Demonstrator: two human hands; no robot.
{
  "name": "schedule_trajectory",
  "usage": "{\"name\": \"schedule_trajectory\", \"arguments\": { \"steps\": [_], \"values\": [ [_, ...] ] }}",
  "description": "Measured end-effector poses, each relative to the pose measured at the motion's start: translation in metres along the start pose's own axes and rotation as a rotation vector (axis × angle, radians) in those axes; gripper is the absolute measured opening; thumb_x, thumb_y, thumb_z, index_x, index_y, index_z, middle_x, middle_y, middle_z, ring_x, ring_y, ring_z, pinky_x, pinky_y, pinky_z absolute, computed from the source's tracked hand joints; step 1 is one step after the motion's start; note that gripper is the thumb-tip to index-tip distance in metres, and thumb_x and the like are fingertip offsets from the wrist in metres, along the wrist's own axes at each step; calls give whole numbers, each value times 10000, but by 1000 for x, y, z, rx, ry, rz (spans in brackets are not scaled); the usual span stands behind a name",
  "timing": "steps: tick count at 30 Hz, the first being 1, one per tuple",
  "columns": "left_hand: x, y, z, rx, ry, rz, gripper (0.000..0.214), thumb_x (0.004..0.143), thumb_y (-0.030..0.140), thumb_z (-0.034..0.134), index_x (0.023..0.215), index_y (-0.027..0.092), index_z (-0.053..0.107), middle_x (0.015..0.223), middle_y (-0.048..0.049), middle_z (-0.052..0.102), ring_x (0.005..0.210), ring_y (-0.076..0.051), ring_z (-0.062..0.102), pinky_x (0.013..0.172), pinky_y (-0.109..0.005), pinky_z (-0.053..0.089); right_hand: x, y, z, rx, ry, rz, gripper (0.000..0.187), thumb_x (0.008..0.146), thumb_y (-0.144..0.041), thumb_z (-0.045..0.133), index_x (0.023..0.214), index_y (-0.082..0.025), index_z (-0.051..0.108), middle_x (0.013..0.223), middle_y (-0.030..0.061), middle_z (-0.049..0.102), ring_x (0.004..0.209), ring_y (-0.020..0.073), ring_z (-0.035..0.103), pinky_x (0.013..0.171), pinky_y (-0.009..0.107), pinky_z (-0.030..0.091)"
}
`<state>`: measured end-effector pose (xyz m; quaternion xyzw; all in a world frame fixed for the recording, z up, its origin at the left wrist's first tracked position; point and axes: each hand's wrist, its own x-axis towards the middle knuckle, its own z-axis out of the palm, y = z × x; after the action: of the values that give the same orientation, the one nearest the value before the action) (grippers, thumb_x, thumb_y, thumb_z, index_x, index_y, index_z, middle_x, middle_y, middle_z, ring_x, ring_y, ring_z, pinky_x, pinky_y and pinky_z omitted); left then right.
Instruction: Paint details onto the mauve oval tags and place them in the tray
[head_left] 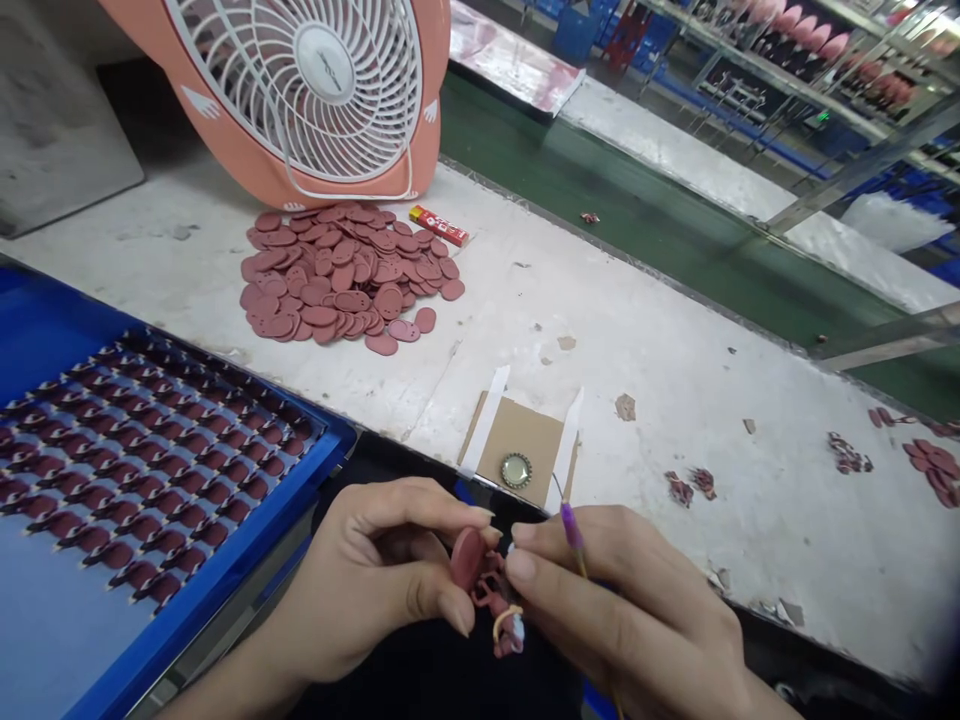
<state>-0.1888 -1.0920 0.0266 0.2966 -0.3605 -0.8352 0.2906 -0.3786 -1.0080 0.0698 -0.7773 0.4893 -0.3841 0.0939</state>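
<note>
left hand point(375, 580) curling nearly closed at the near edge of the workbench point(675, 400), thumb and fingertips pinching a small reddish figure point(487, 590) that is showing an oval disc at its top. right hand point(622, 610) closing in from the other side, fingertips touching the same figure and gripping a thin purple-handled tool point(571, 527), which is pointing up and away between the fingers. both hands working just in front of a cardboard square point(525, 440) carrying a bottle cap point(516, 470). pile of reddish ovals point(345, 270) lying well apart, by the fan point(315, 80). blue tray point(300, 480) sitting to the left, holding rows of dark red pieces. fingers are hiding most of the figure's lower part. tool tip too fine to make out. right wrist running out of the frame.
</note>
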Motion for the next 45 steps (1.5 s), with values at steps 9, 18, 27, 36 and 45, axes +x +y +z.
{"name": "schedule_trajectory", "arguments": {
  "steps": [9, 18, 27, 36, 45],
  "values": [
    [0, 3, 7, -27, -39, 32, 364, 573, 13, 874, 783, 309, 838, 660, -11, 765, 529, -215, 739, 500, -246, 599, -3, -3, 6, -50, 100, -13, 297, 994, -152, 527, 1261, -174, 656, 993, 77, 748, 864, 201, 737, 725, 245, 654],
    [3, -4, 3, -29, -153, 159, 437, 625, -20, 832, 902, 318, 821, 733, 26, 798, 588, -188, 764, 538, -194, 613, 0, 3, 2, -102, 35, -109, 209, 1016, -190, 526, 1086, -116, 709, 1006, 77, 745, 903, 162, 727, 754, 195, 633],
    [6, -6, 3, -64, -169, 180, 361, 648, 67, 862, 907, 315, 821, 764, 14, 811, 633, -204, 773, 561, -208, 638, 7, -2, 3, -103, 47, -92, 151, 977, -122, 574, 980, -95, 723, 961, 85, 749, 874, 155, 730, 753, 198, 635],
    [4, -7, 3, -44, -149, 188, 421, 634, 6, 843, 897, 334, 823, 764, 19, 802, 628, -205, 771, 552, -214, 636, 11, -8, 3, -79, 92, -80, 116, 956, -86, 608, 954, -59, 721, 919, 92, 746, 880, 135, 719, 797, 189, 621],
    [10, -8, -3, 198, 126, 318, 587, 475, 131, 956, 996, 353, 802, 913, -7, 796, 693, -164, 729, 596, -184, 621, 5, 0, 12, -328, 181, -114, 127, 904, -76, 667, 1017, -95, 720, 898, 68, 738, 861, 178, 725, 724, 249, 640]
  ]
}}
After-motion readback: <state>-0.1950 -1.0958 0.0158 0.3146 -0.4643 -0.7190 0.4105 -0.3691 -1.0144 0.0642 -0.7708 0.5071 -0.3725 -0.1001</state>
